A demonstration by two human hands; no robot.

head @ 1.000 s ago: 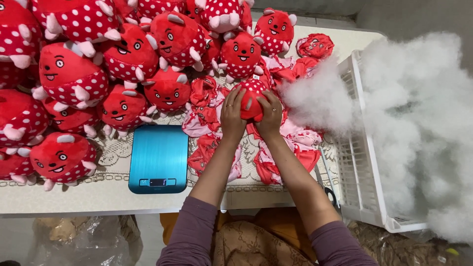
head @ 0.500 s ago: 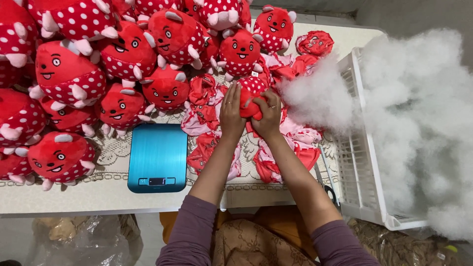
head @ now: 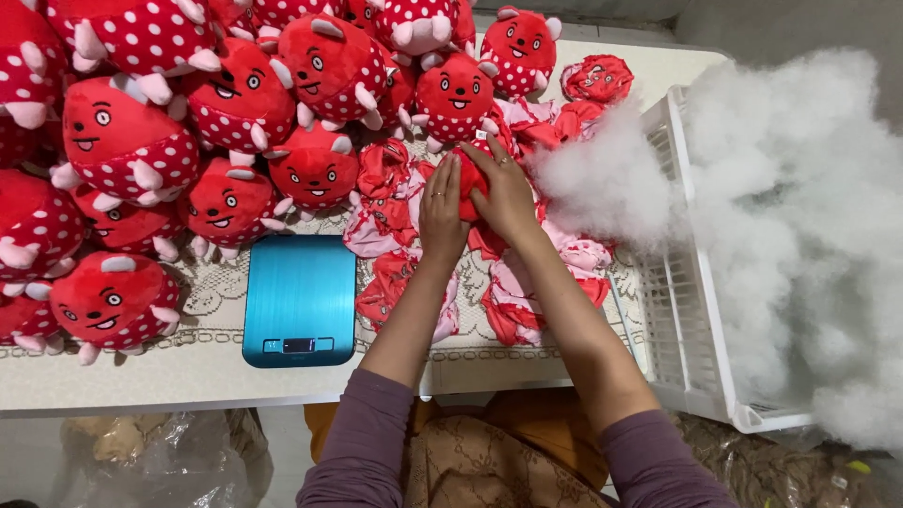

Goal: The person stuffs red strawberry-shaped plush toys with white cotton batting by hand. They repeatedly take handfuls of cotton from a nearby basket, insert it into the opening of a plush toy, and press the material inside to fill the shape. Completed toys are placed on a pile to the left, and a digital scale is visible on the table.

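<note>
Both my hands clasp one red plush toy skin (head: pixel 470 183) above the table's middle. My left hand (head: pixel 442 209) presses its left side, and my right hand (head: pixel 505 193) wraps over its top and right side. Most of the skin is hidden between the palms. Under the hands lies a heap of flat, unstuffed red and pink toy skins (head: pixel 513 301). White stuffing fibre (head: pixel 602 183) lies just right of my right hand.
Several stuffed red dotted plush toys (head: pixel 122 141) crowd the table's left and back. A blue kitchen scale (head: pixel 299 299) sits near the front edge. A white slatted crate (head: pixel 687 301) on the right overflows with white stuffing (head: pixel 800 235). Plastic bags lie below the table.
Both hands stay clasped on the same red skin, shifting only slightly while squeezing it. Nothing else on the table has moved.
</note>
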